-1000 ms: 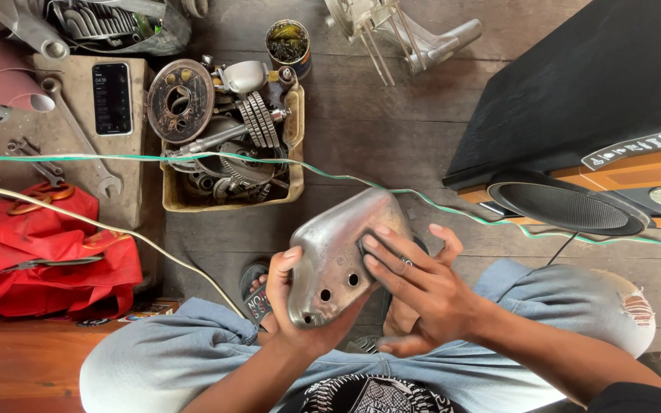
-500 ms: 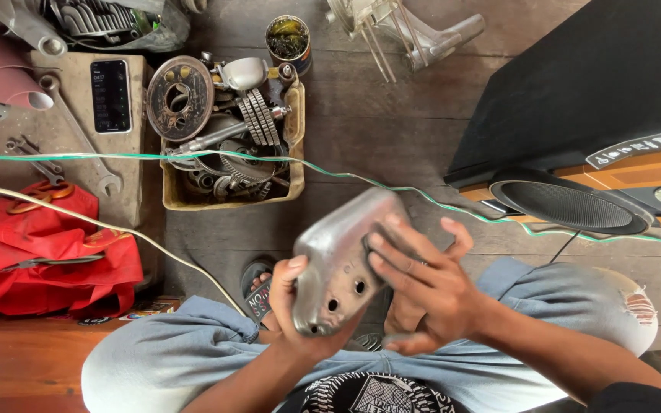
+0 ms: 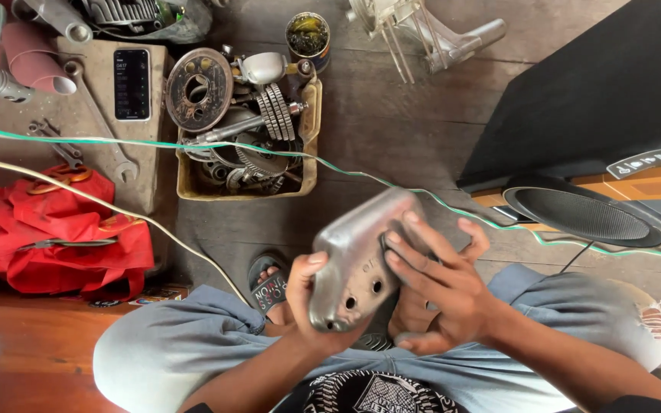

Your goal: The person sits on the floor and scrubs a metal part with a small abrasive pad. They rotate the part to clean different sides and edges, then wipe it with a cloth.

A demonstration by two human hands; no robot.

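Observation:
A dull silver metal engine cover (image 3: 361, 252) with small round holes near its lower end is held above my knees. My left hand (image 3: 307, 306) grips its lower end from beneath, thumb on the left edge. My right hand (image 3: 437, 287) lies flat against the cover's right side, fingers pressed on the surface, a dark scrap under the fingertips. Both hands rest over my light blue jeans.
A tan tray (image 3: 309, 138) of gears, discs and shafts sits ahead. A phone (image 3: 131, 84), wrenches (image 3: 101, 122) and a red cloth (image 3: 63, 229) lie left. A green wire (image 3: 330, 172) crosses the floor. A black speaker (image 3: 598, 138) stands right; a tin can (image 3: 307, 38) is beyond.
The cover and both hands have shifted slightly right and down in view as the camera moved. My right fingers slid along the cover's surface; the grip stays the same.

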